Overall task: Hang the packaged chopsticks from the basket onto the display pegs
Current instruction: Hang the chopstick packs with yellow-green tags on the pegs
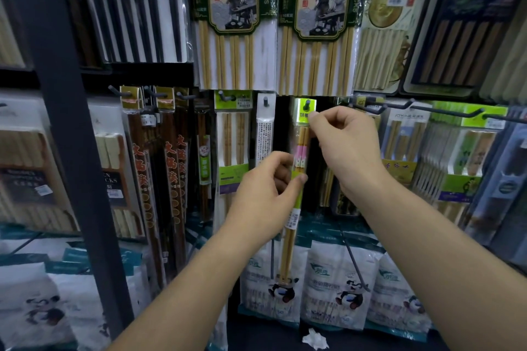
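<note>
On the dark peg (307,104) hangs the green-headed chopstick pack (301,148), right hand (348,148) pinching its header, left hand (265,194) gripping its middle; white pack (264,134) left of the peg, panda bags (339,279) below.

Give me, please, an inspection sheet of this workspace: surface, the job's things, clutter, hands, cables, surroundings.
Surface: display wall, crowded with hanging packs.
Job's things: chopstick pack, its green header on the peg; basket not in view.
Clutter: crumpled white paper at the bottom.
Hands: left hand pinches the pack's middle; right hand pinches its header.
Cables: nothing seen.
Surroundings: panda bags below the pegs; dark post at left.
</note>
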Tool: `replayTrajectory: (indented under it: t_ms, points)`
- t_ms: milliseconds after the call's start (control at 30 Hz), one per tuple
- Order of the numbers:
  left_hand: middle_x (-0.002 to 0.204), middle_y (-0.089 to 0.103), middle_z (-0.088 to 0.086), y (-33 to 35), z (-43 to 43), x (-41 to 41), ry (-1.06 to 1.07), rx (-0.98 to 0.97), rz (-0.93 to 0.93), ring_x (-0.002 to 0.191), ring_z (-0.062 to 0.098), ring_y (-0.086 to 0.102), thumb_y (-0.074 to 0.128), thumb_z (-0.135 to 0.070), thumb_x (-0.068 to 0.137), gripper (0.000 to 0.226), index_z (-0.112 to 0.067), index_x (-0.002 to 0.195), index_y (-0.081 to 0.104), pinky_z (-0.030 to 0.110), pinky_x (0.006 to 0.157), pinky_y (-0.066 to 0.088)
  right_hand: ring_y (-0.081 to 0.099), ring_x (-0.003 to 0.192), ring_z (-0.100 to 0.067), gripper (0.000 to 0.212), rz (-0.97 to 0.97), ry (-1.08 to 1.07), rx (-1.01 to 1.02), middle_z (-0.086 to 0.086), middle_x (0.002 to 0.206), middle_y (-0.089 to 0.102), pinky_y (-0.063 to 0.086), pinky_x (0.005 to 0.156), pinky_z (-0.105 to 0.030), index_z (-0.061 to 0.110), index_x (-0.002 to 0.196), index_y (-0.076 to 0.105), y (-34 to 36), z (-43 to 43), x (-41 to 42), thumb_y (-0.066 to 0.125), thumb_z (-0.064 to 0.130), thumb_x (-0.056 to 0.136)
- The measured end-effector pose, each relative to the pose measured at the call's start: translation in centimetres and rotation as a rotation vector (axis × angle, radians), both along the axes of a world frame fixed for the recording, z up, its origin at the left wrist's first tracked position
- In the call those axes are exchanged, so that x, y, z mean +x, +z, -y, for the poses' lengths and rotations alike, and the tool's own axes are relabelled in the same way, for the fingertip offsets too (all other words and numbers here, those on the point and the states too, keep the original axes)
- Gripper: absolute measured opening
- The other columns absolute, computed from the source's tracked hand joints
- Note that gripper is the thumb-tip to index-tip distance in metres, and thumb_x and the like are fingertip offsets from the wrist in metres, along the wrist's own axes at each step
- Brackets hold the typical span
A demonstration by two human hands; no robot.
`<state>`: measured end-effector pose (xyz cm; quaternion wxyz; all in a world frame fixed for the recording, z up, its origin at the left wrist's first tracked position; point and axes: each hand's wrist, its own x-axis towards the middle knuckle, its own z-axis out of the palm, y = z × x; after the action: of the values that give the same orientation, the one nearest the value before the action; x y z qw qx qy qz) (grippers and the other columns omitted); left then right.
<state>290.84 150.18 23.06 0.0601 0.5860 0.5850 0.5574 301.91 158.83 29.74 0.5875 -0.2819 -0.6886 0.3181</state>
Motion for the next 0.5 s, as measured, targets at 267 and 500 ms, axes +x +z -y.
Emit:
replayTrajectory:
  t_ms: [267,500]
  points:
    - [0.114,0.058,-0.005,1.4,0.6,0.4,0.271,0.150,-0.362,0.097,0.012,0.056,0.040,-0.035,0.108,0.029,-0.019,0.125,0.057,0.028,0.075,0.049,0.056,0.067,0.005,0.016,0.059,-0.044,0.062,0.018,0.075,0.062,0.044,0.059,-0.009,0.027,0.090,0.062,-3.4,-0.5,0.8,0.067,0.043,0.094]
    - [0.167,0.029,-0.006,1.3,-2.9,1.7,-0.127,-0.002,0.318,0.147,0.003,0.028,0.042,-0.046,0.108,0.062,-0.027,0.163,0.021,0.033,0.123,0.027,0.021,0.149,0.000,0.071,0.185,0.246,-0.079,0.014,0.166,0.020,0.021,0.124,-0.034,0.036,0.160,0.018,-6.4,-1.5,-0.1,0.031,0.066,0.097]
